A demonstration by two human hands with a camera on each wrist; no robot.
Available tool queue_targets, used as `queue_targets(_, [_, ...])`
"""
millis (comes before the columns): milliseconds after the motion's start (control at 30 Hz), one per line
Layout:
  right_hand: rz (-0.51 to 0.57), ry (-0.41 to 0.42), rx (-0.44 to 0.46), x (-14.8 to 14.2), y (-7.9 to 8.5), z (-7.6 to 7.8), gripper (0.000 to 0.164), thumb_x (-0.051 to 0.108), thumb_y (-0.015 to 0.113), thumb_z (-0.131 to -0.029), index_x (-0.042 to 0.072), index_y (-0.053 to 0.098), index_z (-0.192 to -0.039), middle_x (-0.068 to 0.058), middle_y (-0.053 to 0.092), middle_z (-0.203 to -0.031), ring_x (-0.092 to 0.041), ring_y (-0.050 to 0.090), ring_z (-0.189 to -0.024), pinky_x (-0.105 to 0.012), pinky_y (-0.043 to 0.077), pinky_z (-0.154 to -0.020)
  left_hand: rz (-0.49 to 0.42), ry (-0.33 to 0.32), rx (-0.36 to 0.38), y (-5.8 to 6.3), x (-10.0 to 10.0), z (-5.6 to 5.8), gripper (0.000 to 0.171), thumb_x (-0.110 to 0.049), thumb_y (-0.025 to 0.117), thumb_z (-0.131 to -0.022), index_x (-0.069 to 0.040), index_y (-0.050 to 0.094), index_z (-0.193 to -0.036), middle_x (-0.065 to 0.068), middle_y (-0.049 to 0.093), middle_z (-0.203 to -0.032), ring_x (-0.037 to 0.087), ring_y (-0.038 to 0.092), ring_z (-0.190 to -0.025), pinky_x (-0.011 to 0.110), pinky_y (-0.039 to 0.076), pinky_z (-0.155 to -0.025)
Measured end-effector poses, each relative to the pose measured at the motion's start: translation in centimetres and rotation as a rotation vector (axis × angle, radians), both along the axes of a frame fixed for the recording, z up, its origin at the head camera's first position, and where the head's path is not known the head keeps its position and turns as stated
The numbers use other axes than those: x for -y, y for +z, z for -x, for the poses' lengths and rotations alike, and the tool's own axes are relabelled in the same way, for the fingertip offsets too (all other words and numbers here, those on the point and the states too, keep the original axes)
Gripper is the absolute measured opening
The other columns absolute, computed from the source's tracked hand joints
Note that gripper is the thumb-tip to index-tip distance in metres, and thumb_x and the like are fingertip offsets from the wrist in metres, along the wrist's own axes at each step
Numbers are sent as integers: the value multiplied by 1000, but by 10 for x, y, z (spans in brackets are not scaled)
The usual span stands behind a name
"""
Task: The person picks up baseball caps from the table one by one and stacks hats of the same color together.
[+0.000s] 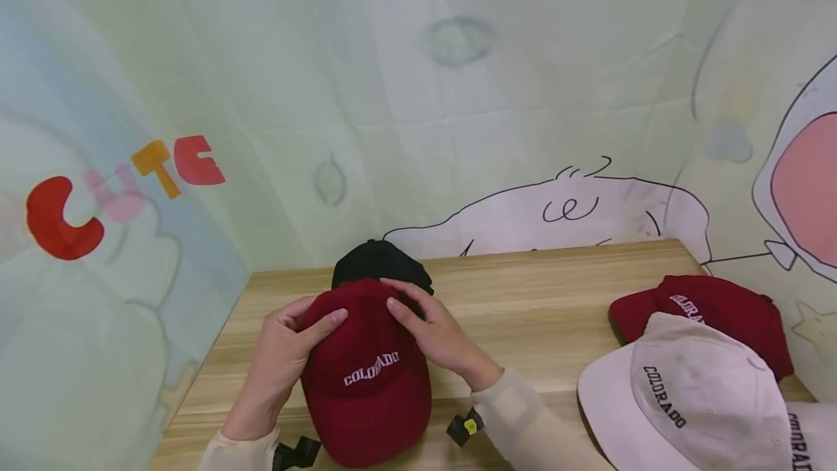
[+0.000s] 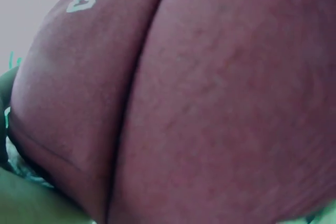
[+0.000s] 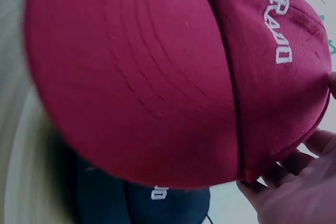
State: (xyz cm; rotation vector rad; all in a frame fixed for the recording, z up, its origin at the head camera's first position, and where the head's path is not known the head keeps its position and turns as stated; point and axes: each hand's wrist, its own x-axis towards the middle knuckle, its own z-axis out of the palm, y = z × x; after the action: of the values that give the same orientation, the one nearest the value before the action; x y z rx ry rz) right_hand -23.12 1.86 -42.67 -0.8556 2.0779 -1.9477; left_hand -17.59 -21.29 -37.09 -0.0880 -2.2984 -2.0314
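Observation:
Both hands hold a dark red baseball cap with white COLORADO lettering, its brim pointing toward the person. My left hand grips the crown's left side, thumb on the front and fingers behind. On the opposite side, my right hand grips the crown near its top; in the right wrist view its fingers curl at the cap's edge. Brim and crown fill most of the left wrist view. Behind the red cap, partly hidden by it, sits a black cap, which also shows below the brim in the right wrist view.
At the right of the wooden table lies another red cap, overlapped by a whitish COLORADO cap. A further pale cap is cut off by the frame's edge. A printed cloth backdrop stands behind the table.

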Motion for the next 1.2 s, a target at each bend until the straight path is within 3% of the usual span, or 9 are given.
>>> queue_targets(233, [67,-60,56,-21,1,8,38,32,45,-112,11,58,-141,-9,65,-122,-15,62,-106,-28,54,-90,-36,-84,35,-13,-20,20,23,-22,72,-99,-11,75,-119,-4,80,-98,15,78,-84,34,64,-74])
queue_targets(467, [149,-207,126,-42,6,15,24,22,52,-109,3,57,-121,1,58,-102,-15,55,-96,-27,49,-81,-59,-68,26,-21,-42,45,19,-31,70,-100,-16,76,-109,-6,78,-92,10,73,-79,26,61,-71])
queue_targets(600, [196,-291,143,-53,8,19,17,19,54,-108,6,56,-118,1,57,-103,-16,54,-98,-29,48,-84,-97,-17,-1,-27,-56,61,17,-30,69,-101,-15,77,-105,-7,75,-88,9,68,-78,24,56,-70])
queue_targets(767, [234,-447,210,-67,6,27,14,19,57,-107,9,58,-117,0,58,-108,-19,54,-105,-30,49,-89,-146,18,-51,-33,-72,78,25,-20,67,-102,-4,71,-121,-8,74,-99,10,65,-88,22,53,-76])
queue_targets(1000, [217,-593,283,-81,4,36,18,23,56,-108,10,57,-121,-4,58,-117,-21,53,-111,-32,49,-94,-143,21,-63,-43,-93,96,26,-11,62,-103,-4,66,-128,-1,69,-119,13,60,-105,19,50,-88])
queue_targets(1200, [222,-683,293,-88,5,41,20,24,54,-109,9,55,-122,-6,57,-119,-20,52,-111,-33,46,-95,-117,-25,-69,-50,-109,106,30,-9,59,-104,-4,62,-133,11,63,-133,18,57,-115,18,48,-94])
